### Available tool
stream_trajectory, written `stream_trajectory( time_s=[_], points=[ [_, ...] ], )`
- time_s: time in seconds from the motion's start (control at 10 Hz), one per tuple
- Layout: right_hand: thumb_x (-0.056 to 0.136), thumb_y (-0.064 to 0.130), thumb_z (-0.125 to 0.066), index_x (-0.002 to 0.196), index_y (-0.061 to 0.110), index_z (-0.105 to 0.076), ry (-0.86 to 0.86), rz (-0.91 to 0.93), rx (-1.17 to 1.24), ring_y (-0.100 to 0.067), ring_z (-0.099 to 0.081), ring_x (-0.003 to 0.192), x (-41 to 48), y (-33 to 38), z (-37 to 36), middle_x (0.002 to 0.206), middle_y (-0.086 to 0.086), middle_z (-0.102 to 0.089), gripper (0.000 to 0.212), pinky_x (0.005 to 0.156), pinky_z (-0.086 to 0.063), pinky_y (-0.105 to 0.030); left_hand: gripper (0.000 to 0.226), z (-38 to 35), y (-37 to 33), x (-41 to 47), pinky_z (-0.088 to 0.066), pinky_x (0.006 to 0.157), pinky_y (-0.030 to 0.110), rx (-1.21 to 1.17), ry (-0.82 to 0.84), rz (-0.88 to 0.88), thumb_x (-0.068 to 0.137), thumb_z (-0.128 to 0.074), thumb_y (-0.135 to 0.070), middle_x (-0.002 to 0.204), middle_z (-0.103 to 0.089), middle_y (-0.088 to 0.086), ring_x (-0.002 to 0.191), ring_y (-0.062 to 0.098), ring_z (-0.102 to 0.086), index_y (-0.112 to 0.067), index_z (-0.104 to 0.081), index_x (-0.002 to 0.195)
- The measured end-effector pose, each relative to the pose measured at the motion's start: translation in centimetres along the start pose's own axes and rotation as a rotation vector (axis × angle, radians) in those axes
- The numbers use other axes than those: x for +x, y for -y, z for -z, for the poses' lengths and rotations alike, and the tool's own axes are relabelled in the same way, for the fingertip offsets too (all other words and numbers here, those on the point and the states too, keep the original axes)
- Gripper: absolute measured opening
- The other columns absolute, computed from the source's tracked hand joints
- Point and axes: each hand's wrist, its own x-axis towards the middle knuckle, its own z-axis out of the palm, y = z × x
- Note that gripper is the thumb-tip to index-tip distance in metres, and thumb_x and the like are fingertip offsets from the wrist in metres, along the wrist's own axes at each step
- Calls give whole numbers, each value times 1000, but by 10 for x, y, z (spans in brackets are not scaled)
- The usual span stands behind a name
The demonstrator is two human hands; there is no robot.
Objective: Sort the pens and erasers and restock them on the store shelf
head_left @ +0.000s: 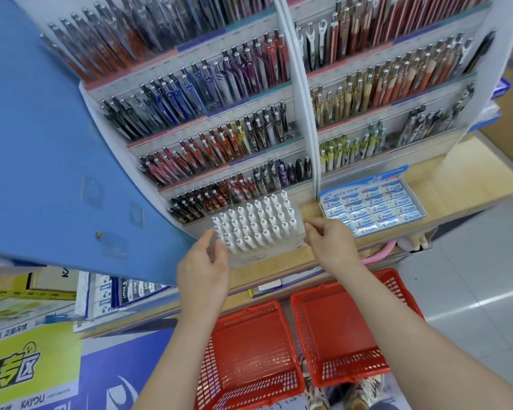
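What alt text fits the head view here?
Both hands, left hand and right hand, flank a clear box of white pens on a store shelf, beside a box of erasers; two red baskets sit below.

One head-worn, wide-angle view looks forward and steeply down from above the left hand (203, 269) and right hand (330, 247), close to them. Beyond the fingers rises the shelf (302, 179), bowed by the lens; below the wrists lie two baskets (335, 329).
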Motion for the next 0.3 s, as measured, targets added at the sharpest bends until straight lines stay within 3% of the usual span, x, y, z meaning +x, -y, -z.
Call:
stream_trajectory(
  time_s=[0.1, 0.3],
  points=[
    [93, 16, -48, 105, 18, -72, 36, 0, -18, -26, -68, 89, -1, 2, 4, 88, -8, -74, 27, 79, -51, -32, 40, 1, 2, 2, -39, 91, 27, -8, 6, 15, 97, -44, -27, 127, -61, 1, 111, 17, -58, -19, -50, 135],
    [95, 16, -46, 134, 16, -51, 118, 5, -95, -26, -57, 113, -6, 21, 19, 125, -11, -63, 40, 89, -40, -28, 47, 9, 0, 5, -45, 88, 36, 55, 38, -28, 96, -43, -32, 134, -55, 2, 113, 23, -56, -24, -35, 141]
  ],
)
